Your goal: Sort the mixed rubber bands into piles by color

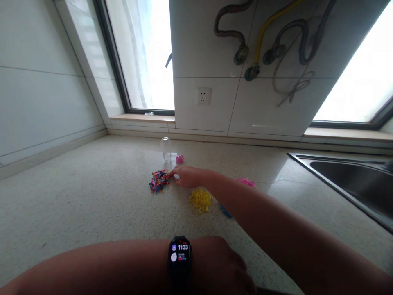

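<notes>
My right hand (186, 177) reaches across to the right edge of a mixed-colour pile of small rubber bands (159, 181). Its thumb and forefinger are pinched together at the pile; anything between them is too small to make out. Under that forearm lies a yellow pile of bands (201, 200). A blue pile (226, 211) and a pink pile (246, 182) are partly hidden by the same arm. My left hand (219, 266), a watch on its wrist, rests near the front with curled fingers; its palm side is hidden.
A clear bottle (166, 150) stands behind the mixed pile, with a pink cap-like piece (179, 159) beside it. At the right is a steel sink (346, 184) set into the speckled counter (92, 205). Tiled wall, a socket (203, 96) and hoses lie behind.
</notes>
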Motion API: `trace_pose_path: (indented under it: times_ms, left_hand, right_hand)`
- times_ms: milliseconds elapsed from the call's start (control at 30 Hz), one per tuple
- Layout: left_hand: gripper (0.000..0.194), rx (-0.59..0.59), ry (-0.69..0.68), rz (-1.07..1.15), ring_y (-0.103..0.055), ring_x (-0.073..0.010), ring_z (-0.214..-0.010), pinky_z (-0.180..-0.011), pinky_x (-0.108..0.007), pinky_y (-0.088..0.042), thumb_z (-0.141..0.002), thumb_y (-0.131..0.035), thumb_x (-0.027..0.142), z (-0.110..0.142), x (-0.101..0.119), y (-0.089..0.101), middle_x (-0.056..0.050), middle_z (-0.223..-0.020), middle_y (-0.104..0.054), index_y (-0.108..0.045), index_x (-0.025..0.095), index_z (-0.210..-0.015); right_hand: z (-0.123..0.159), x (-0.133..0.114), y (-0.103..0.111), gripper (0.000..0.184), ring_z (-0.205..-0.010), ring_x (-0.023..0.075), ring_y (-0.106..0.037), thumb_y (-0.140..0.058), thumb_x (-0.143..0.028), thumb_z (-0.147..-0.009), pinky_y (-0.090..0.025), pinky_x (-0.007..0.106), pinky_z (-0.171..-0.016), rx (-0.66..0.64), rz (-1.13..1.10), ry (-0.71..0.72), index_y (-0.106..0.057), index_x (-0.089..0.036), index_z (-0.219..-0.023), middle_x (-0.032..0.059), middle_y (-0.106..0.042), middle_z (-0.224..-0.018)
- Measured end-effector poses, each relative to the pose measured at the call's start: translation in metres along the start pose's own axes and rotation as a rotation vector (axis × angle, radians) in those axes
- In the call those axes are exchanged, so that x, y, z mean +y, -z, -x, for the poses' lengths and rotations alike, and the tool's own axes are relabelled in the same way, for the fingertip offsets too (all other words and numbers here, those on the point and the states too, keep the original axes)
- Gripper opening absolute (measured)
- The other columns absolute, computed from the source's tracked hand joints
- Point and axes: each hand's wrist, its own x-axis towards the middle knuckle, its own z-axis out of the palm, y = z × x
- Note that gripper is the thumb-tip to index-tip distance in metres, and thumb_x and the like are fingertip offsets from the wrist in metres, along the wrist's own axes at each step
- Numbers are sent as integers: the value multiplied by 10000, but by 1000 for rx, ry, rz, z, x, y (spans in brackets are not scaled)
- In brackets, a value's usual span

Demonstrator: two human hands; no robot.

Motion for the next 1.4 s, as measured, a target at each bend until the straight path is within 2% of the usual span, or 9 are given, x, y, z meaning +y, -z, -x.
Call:
trace_pose_path:
  times_ms: [133, 300, 567, 667, 833, 1000, 1200, 1300, 1400]
  left_hand:
    - [122, -5, -5, -10, -599, -125, -813, -543, -264, -483, -921, -609, 231, 1, -1, -2, 42, -995, -689, -641, 258, -807]
    - [114, 11, -1, -6, -598, -126, -818, -570, -254, -501, -922, -615, 224, 1, -1, -3, 39, -998, -684, -634, 241, -810]
    - [75, -8, 21, 25, -611, -136, -825, -538, -269, -489, -916, -616, 231, 1, -1, -2, 45, -977, -694, -621, 255, -846]
    - [61, 6, 10, 24, -608, -140, -845, -567, -280, -500, -932, -585, 221, 2, -1, -5, 44, -1006, -694, -622, 249, -892]
    - [48, 24, 1, 34, -598, -140, -822, -560, -278, -489, -937, -580, 222, 2, -2, -8, 35, -984, -687, -625, 233, -924]
    - [32, 22, 4, 67, -588, -151, -804, -506, -292, -457, -922, -596, 229, 2, -2, -5, 23, -965, -684, -626, 226, -933]
    - [23, -15, 31, 56, -587, -158, -787, -481, -309, -444, -930, -605, 239, 2, -1, -4, 32, -916, -682, -609, 232, -951]
    - [42, -23, 33, 38, -581, -153, -784, -482, -308, -440, -926, -622, 264, 1, 0, -6, 39, -901, -678, -602, 227, -934]
    - [63, 0, 18, 18, -568, -148, -773, -476, -307, -416, -912, -643, 261, 1, -1, -9, 41, -862, -666, -597, 218, -912]
  right_hand:
    - [7, 0, 1, 428, -1091, 226, -621, -594, -79, -829, -463, 321, -934, 5, -2, -14, -660, -122, -1250, 144, -672, -1236]
    - [20, -7, 9, 455, -1006, 200, -641, -565, -35, -816, -459, 299, -899, 36, -38, -34, -662, -101, -1256, 151, -693, -1180]
    - [26, -6, 17, 247, -735, 134, -638, -670, -128, -824, -455, 258, -727, 107, -122, -60, -739, -149, -1061, 52, -740, -920]
    - [24, -3, 13, 161, -712, 123, -621, -688, -140, -823, -437, 246, -709, 154, -122, -49, -750, -153, -971, 34, -732, -843]
    - [20, -6, 8, 134, -729, 125, -623, -669, -143, -844, -428, 239, -704, 185, -134, -38, -740, -156, -958, 39, -735, -863]
    - [27, -14, 15, 125, -700, 118, -602, -672, -151, -849, -420, 237, -679, 210, -160, -42, -743, -160, -952, 32, -725, -831]
    - [78, -16, 53, 141, -649, 113, -553, -662, -240, -865, -410, 237, -610, 254, -294, -185, -745, -154, -940, 14, -657, -722]
    - [120, -2, 71, 172, -646, 115, -541, -664, -290, -855, -414, 247, -603, 327, -360, -274, -731, -148, -925, 20, -654, -728]
    - [171, 23, 79, 221, -656, 119, -540, -681, -358, -839, -420, 263, -624, 394, -358, -379, -722, -153, -912, 25, -655, -741]
